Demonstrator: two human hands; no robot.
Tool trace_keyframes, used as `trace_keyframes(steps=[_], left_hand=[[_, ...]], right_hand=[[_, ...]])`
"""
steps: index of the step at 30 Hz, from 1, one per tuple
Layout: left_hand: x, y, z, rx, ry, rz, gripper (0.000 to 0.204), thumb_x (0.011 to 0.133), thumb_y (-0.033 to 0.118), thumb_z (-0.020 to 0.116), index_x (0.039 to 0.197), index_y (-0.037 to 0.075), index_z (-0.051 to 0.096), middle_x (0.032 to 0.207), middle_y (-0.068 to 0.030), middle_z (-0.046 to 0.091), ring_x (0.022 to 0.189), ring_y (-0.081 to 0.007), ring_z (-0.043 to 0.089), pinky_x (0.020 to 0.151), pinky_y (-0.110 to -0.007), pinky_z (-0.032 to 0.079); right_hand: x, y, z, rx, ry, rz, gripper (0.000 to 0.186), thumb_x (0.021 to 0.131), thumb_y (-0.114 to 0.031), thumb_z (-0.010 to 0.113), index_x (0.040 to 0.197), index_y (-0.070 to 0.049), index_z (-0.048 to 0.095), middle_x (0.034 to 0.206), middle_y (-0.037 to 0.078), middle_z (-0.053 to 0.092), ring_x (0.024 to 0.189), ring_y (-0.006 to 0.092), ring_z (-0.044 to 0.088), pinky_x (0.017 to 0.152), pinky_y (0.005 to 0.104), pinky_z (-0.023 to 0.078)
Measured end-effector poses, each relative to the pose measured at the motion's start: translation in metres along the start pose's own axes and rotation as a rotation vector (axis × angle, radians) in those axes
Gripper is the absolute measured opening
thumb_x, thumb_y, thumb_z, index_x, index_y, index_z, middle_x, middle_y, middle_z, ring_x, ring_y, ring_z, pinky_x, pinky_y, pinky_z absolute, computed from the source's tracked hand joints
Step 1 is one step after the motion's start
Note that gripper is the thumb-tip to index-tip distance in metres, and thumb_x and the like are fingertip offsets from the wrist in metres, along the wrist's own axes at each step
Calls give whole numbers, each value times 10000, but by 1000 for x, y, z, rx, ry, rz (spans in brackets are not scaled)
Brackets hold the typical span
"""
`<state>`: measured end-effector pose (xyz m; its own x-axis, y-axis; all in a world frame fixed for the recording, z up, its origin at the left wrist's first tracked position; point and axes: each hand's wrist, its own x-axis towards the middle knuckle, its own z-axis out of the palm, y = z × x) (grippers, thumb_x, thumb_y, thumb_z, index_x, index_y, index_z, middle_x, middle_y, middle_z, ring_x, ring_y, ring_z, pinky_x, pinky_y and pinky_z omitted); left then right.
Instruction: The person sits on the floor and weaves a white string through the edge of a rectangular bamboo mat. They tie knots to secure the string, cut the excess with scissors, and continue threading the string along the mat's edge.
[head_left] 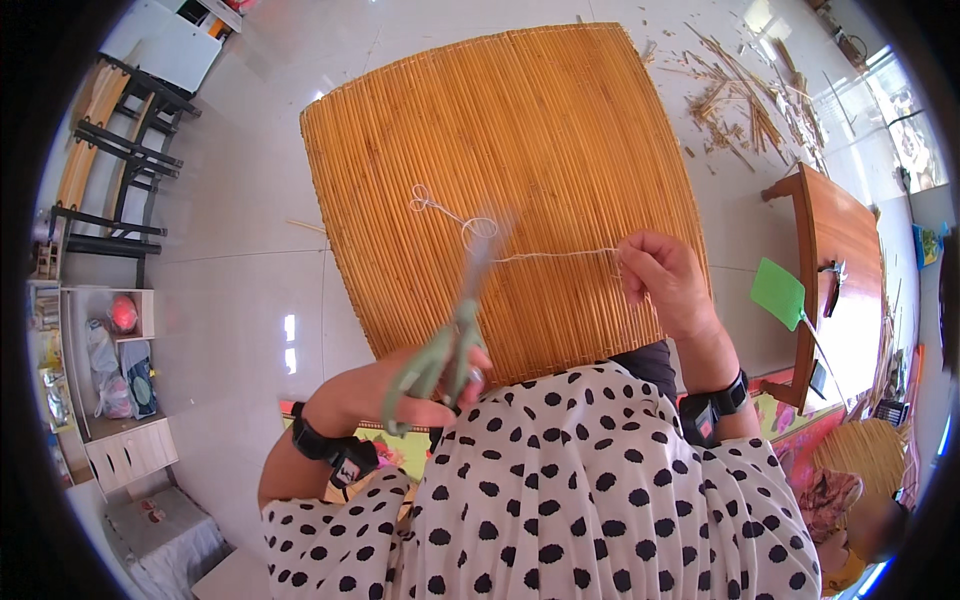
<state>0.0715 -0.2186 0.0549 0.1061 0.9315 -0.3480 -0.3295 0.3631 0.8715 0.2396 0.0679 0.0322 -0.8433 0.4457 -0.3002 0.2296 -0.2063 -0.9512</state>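
A square mat of yellow-brown stalks [520, 140] lies in front of my lap. My left hand [440, 410] is closed around the green handles of a pair of scissors [432, 366]. The blades point away from me over the mat and are smeared by motion, so how far apart they are cannot be told. At the mat's right side, my right hand [664, 282] pinches the end of a white string [560, 254]. The string runs left across the mat, passes near the blades and ends in loose loops farther off.
A brown wooden table [838, 225] on the right bears a green fly swatter [778, 292] and pliers [833, 284]. Broken stalks [740, 110] litter the tiled floor at far right. Black-legged benches [125, 150] and a shelf cabinet [135, 450] with bags stand left.
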Motion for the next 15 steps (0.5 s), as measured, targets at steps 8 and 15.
trace_keyframes(steps=[8, 15], left_hand=[[37, 3, 13, -39, -207, -318, 669, 751, 271, 713, 1292, 15, 414, 1013, -57, 565, 882, -138, 554, 788, -276, 479], [58, 17, 24, 186, -165, -249, 628, 759, 283, 671, 1263, -3, 428, 976, -60, 575, 858, -138, 560, 770, -273, 479]], right_hand=[[-4, -8, 8, 119, 63, -1, 157, 933, -118, 557, 850, 8, 600, 621, 1, 536, 509, 76, 504, 481, 204, 428], [-3, -8, 9, 96, 62, -21, 153, 935, -108, 553, 863, 19, 598, 622, 6, 546, 511, 74, 516, 482, 206, 438]])
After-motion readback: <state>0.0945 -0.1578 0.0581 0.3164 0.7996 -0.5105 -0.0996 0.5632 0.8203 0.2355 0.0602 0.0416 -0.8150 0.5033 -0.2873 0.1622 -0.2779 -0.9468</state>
